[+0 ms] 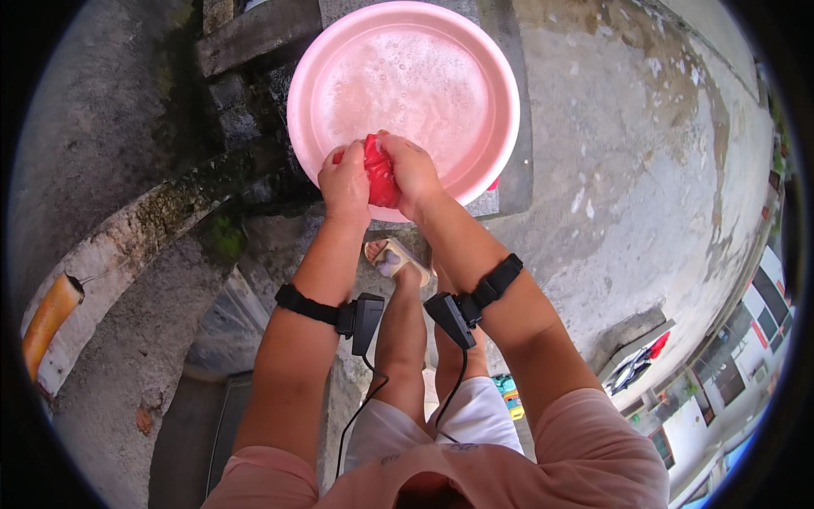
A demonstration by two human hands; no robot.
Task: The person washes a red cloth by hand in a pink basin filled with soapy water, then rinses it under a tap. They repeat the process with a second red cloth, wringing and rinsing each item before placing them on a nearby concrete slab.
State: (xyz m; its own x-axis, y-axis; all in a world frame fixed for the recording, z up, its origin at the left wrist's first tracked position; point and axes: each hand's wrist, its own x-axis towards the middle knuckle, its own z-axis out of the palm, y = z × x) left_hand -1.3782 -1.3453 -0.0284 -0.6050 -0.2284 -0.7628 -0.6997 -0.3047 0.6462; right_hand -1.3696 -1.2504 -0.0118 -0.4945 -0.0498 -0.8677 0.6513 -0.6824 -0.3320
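Note:
A wet red cloth [381,176] is bunched up between my two hands, over the near rim of a round pink basin [298,114]. My left hand [345,182] presses on it from the left, its fingers curled round the far side. From the right, my right hand [411,172] wraps the same bundle. Several fingertips are hidden behind the cloth. Sudsy water [407,81] with bubbles lies in the basin. Black straps with small boxes and cables sit on both my forearms.
The basin stands on a grey slab [519,153]. A bit of red [493,184] shows beside its right rim. To the left are a curved, mossy concrete edge [161,204] and an orange-brown pipe [51,322]. My sandalled foot [390,257] is below the basin.

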